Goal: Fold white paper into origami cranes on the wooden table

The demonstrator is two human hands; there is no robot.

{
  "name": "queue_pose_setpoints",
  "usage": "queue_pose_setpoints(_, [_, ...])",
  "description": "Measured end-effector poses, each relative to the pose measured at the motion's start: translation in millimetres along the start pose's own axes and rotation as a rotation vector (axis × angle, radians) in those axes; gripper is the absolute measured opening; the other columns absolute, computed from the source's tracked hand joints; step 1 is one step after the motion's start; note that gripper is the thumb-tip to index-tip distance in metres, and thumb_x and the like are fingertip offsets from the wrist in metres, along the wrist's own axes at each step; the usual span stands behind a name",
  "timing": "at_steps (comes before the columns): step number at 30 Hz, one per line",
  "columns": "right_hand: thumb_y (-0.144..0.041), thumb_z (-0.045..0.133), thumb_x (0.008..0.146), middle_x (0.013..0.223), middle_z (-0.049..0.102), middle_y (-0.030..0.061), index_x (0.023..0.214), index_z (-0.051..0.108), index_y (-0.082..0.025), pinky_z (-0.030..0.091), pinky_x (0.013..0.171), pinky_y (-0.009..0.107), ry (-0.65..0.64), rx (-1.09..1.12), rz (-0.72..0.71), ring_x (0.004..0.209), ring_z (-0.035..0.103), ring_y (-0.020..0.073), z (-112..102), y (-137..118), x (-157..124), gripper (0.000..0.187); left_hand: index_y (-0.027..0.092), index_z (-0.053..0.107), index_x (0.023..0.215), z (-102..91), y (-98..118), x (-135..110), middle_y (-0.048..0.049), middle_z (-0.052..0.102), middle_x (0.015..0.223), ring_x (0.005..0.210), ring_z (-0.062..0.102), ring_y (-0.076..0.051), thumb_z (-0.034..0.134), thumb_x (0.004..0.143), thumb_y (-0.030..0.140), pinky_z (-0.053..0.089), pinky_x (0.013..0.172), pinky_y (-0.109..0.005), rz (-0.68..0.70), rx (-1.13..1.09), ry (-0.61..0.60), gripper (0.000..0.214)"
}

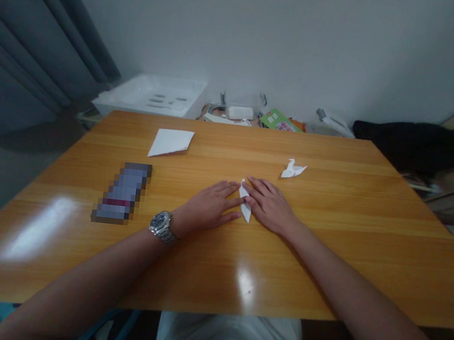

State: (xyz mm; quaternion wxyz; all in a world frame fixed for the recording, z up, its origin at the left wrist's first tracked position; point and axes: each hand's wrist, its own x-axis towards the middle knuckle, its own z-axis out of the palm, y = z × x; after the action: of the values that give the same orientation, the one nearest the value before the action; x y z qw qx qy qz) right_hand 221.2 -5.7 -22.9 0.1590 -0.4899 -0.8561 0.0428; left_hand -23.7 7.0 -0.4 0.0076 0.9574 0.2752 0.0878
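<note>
- White folded paper point(246, 213) is positioned between both hands on the wooden table point(366, 233); its long axis is directed away from the body, with the near tip angled slightly right.
- Left hand point(213, 204) is laid at the paper's left side, fingers extended and loosely spread; nothing is gripped.
- Right hand point(272, 206) is rested at the paper's right edge, fingers touching it; whether a pinch is closed cannot be told.
- Neither hand is clearly nearer.
- Open room is offered between paper and near table edge.
- Bird-shaped paper point(293, 170) is located beyond the right hand; white sheet point(171, 141) and blurred device point(122, 191), at left.
</note>
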Motion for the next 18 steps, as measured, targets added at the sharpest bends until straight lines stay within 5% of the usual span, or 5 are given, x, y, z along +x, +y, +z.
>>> queue_pose_setpoints(18, [-0.048,0.036,0.106,0.150,0.055,0.0126,0.149,0.052,-0.019,0.041,0.110,0.054,0.048,-0.115,0.018,0.132,0.048,0.0340,-3,-7,10,0.054,0.018,0.054,0.144,4.5,2,2,-0.0174,0.045,0.157,0.148,0.039,-0.029,0.042,0.105,0.053,0.029,0.124,-0.047,0.004,-0.005,0.016,0.055])
